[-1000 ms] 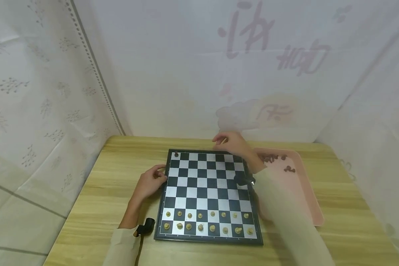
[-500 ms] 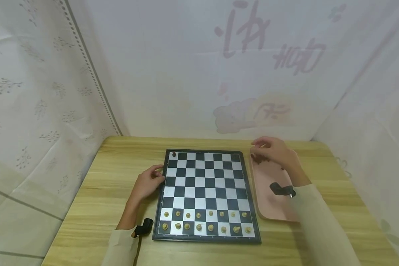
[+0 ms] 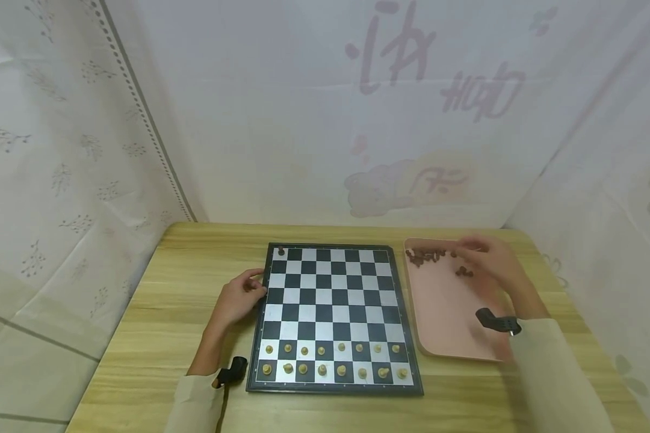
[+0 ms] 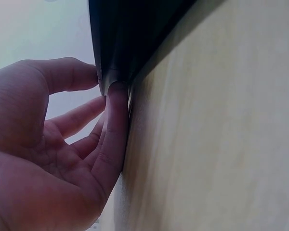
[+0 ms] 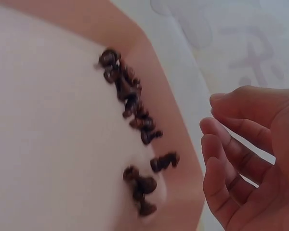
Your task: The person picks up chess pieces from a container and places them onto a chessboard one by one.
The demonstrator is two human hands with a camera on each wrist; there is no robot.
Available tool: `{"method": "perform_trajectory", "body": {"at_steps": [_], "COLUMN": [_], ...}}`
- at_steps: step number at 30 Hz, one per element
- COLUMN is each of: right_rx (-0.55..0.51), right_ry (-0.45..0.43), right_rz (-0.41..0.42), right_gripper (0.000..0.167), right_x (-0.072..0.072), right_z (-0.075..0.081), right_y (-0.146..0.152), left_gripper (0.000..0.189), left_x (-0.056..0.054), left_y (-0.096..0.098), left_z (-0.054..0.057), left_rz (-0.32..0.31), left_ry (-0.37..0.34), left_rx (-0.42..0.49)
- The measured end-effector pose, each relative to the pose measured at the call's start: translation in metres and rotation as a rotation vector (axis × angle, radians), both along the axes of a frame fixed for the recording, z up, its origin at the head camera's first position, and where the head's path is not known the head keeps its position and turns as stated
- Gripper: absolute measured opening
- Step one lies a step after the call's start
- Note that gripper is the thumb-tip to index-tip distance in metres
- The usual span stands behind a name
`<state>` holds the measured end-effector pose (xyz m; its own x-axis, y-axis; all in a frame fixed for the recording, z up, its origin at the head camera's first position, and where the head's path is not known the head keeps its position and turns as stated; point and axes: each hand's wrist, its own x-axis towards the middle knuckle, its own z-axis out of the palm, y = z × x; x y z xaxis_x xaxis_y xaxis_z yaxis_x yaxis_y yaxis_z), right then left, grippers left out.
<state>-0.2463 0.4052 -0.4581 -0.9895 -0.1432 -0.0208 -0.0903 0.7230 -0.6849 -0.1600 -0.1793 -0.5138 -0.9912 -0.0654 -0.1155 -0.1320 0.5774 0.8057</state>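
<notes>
A black-and-white chessboard [image 3: 330, 297] lies on the table. Two rows of cream chess pieces [image 3: 322, 370] stand along its near side, and one dark brown piece [image 3: 281, 251] is in the far left corner. My left hand [image 3: 239, 297] holds the board's left edge; in the left wrist view the thumb [image 4: 70, 74] touches the rim's upper side and a finger [image 4: 116, 113] its lower side. My right hand [image 3: 493, 261], blurred, hovers over the far right part of a pink tray [image 3: 449, 313], fingers loosely bent and holding nothing. Brown chess pieces [image 5: 130, 96] lie along the tray's wall.
The wooden table [image 3: 195, 270] extends around board and tray. A printed cloth [image 3: 276, 120] hangs behind it and at both sides. Black wrist cameras [image 3: 232, 371] are strapped to both wrists.
My right hand has moved from beyond the board's far edge rightward to the tray and on to its right side. The left hand stays at the board. The head view has shifted slightly.
</notes>
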Motion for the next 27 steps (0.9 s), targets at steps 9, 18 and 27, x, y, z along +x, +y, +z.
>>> {"method": "perform_trajectory", "body": {"at_steps": [9,18,27], "right_rx": [0.01,0.213,0.25], "right_ry": [-0.023,0.092,0.071], "right_rz": [-0.028,-0.014,-0.002], "right_gripper": [0.047,0.04,0.024], "right_x": [0.008,0.01,0.009], "right_z": [-0.007,-0.006,-0.005], "right_y": [0.008,0.003,-0.006], "left_gripper": [0.05,0.05,0.05], "left_x": [0.002,0.001,0.0], "left_y": [0.001,0.001,0.001], "left_z": [0.0,0.0,-0.001], "left_rz": [0.008,0.013,0.012], "left_ry": [-0.005,0.001,0.007], "left_rx": [0.001,-0.006,-0.007]}}
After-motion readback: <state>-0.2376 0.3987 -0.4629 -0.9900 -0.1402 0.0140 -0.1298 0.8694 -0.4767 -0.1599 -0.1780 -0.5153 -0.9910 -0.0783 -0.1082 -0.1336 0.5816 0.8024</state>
